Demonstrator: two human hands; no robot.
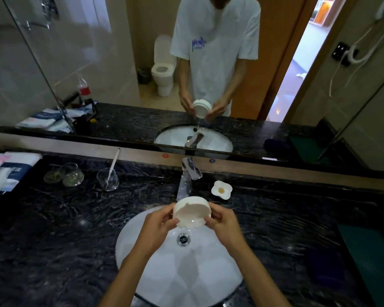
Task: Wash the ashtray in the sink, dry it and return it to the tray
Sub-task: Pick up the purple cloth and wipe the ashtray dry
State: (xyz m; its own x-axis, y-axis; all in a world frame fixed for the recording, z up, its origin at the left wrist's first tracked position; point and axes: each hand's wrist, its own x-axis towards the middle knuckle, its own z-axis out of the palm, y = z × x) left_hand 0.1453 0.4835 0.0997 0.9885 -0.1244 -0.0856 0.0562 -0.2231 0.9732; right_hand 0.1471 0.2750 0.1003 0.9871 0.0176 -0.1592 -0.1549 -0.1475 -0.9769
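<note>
I've got the white ashtray tilted twd me over the sink, just below the tap; left grip & right grip each pinch one side of its rim, water pooled at its low edge

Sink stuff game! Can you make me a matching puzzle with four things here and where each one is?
Things:
1. ashtray
2. drain
3. flower-shaped dish
4. glass with a white stick

Places:
A. on the dark counter, left of the tap
B. in the bottom of the white sink
C. held tilted over the sink by the left hand and right hand
D. on the counter, just right of the tap

Pairs: 1-C, 2-B, 3-D, 4-A
</note>
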